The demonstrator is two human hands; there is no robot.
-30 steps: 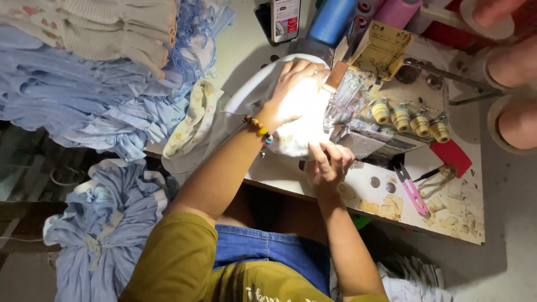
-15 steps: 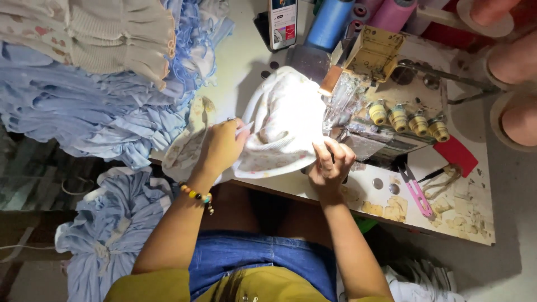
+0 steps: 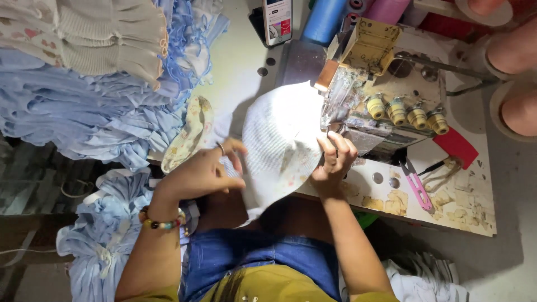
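At the centre of the worktable [image 3: 475, 184], under the machine's lamp, lies a white ribbed fabric piece [image 3: 279, 140], its far edge drawn up to the needle area of the sewing machine [image 3: 380, 100] and its near edge hanging off the table front toward the person's lap. Right hand [image 3: 334, 159]: fingers curled and closed on the fabric's right edge, just beside the machine's presser area (the exact pinch is washed out by glare, so it appears to be a fingertip grip). Left hand [image 3: 204, 170]: fingers loosely bent, half open, touching the fabric's left edge; a ring shows on one finger and a beaded bracelet [image 3: 162, 222] circles the wrist. Just left of the fabric, a floral-print piece [image 3: 187, 137] lies on the table edge. Four yellowish tension knobs [image 3: 405, 114] stand in a row on the machine's face. On the table right of the machine: a red fabric scrap [image 3: 456, 146] and pink thread snips [image 3: 417, 184]. Far edge: a phone [image 3: 277, 19], a blue thread cone [image 3: 324, 19] and a pink thread cone [image 3: 386, 10]. Upper left, a heap of pale blue garments [image 3: 84, 112] is topped by cream ruffled pieces [image 3: 95, 33]; more blue garments [image 3: 100, 246] lie low at the left.
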